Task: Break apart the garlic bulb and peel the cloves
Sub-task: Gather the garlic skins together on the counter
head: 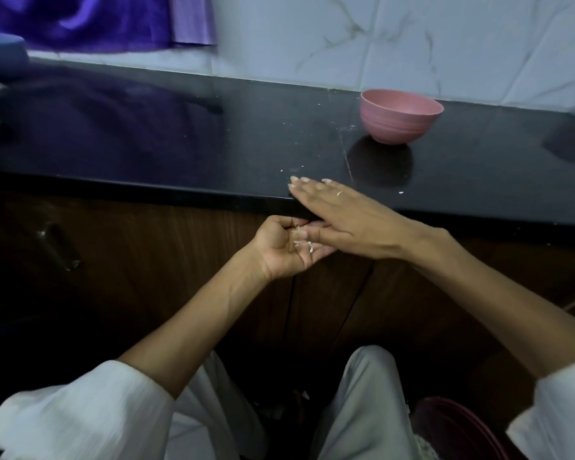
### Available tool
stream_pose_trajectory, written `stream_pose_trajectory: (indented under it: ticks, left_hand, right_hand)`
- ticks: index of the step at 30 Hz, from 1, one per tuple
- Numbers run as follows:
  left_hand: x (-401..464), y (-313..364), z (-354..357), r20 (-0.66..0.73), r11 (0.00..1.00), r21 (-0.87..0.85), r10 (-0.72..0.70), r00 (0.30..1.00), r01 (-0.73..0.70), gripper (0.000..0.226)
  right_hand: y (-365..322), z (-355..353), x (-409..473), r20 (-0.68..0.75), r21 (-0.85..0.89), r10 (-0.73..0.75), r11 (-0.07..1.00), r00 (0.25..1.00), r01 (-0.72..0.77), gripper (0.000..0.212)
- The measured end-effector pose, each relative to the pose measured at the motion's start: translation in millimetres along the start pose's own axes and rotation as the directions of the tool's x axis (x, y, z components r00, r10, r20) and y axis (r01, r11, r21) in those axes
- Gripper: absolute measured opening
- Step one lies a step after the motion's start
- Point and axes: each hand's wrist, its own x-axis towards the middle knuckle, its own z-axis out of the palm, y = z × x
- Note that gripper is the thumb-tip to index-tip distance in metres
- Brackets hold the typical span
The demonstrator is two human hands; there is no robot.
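The left hand [289, 247] lies palm up, fingers loosely curled (small white flecks on the palm). The right hand [342, 220] stretches flat, palm down, fingers straight toward ten o'clock, overlapping the left's fingertips.

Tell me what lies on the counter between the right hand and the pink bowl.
In the head view, only bare black counter with a few white flecks separates the right hand from the pink bowl.

Left hand [291, 249] fingertips hidden, perhaps cupped.
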Motion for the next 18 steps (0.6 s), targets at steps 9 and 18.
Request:
stream_pose_trajectory:
  ticks: [9, 18]
  left_hand:
    - [0.4, -3.8, -3.4, -0.009, 0.999, 0.02, 0.029, 1.0, -0.029, 0.043]
    - [25.9, -61.8, -9.4, -0.085, 0.987, 0.135, -0.078, 0.993, 0.089, 0.033]
  right_hand:
    - [-18.9, 7.9, -44.7, -0.113, 0.144, -0.028, 0.989, 0.993, 0.044, 0.087]
    - [-3.2, 50.4, -118.7, -0.043, 0.166, 0.237, 0.96, 0.97, -0.227, 0.062]
